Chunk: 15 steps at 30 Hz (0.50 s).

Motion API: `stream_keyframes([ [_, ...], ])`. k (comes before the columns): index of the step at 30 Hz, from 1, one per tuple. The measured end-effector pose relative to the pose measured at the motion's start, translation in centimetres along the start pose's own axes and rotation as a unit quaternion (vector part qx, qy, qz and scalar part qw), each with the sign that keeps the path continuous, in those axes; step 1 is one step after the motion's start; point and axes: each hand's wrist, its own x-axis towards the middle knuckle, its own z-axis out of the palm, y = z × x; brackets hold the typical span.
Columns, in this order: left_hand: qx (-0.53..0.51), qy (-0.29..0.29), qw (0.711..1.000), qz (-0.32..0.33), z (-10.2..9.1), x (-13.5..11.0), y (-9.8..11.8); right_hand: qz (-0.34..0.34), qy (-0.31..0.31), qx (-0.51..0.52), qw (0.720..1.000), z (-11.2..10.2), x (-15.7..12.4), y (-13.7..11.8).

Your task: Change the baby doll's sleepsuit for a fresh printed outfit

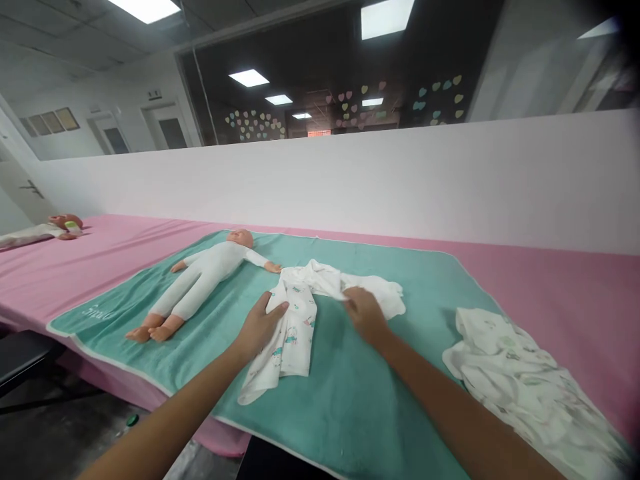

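Note:
A white baby garment (pixel 299 333) with small printed figures lies partly bunched on a green towel (pixel 350 400). My left hand (pixel 260 327) grips its left edge, thumb on top of the cloth. With closed fingers, my right hand (pixel 364 312) holds the garment near its middle, where the fabric is lifted and folded over. A plain white part of it spreads to the right, past my right hand. Left of the garment a baby doll (pixel 213 267) in a white suit lies on its back, one hand close to the cloth.
A crumpled printed white cloth (pixel 530 380) lies at the right. The towel covers part of a pink-covered table (pixel 550 280) against a white wall (pixel 350 187). Another doll (pixel 65 223) lies at the far left. A black chair (pixel 25 357) stands by the table's left front edge.

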Motion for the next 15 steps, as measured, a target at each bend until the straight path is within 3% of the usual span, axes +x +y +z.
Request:
stream_keyframes([
  [3, 0.014, -0.005, 1.0, -0.011, 0.8, 0.0, -0.3, -0.17, -0.135, 0.019, 0.976, -1.1, -3.3, -5.1],
  [5, 0.045, -0.003, 0.999, -0.016, 1.3, 0.1, -1.0, -0.199, -0.168, 0.032, 0.965, -2.0, -4.6, -7.3],
  [7, 0.082, 0.002, 0.996, -0.017, 1.8, 0.1, -1.9, -0.195, -0.157, 0.04, 0.967, -2.7, -4.7, -8.2],
  [10, 0.124, 0.0, 0.992, 0.005, 2.2, -0.1, -2.6, -0.114, -0.088, 0.032, 0.989, -3.1, -3.5, -7.1],
  [13, 0.14, -0.005, 0.99, 0.021, 2.1, -0.3, -2.6, 0.057, -0.02, -0.013, 0.998, -3.1, -2.3, -4.0],
  [15, 0.142, -0.005, 0.99, 0.024, 1.9, -0.2, -2.6, 0.173, -0.023, -0.049, 0.983, -3.0, -2.0, -1.7],
])
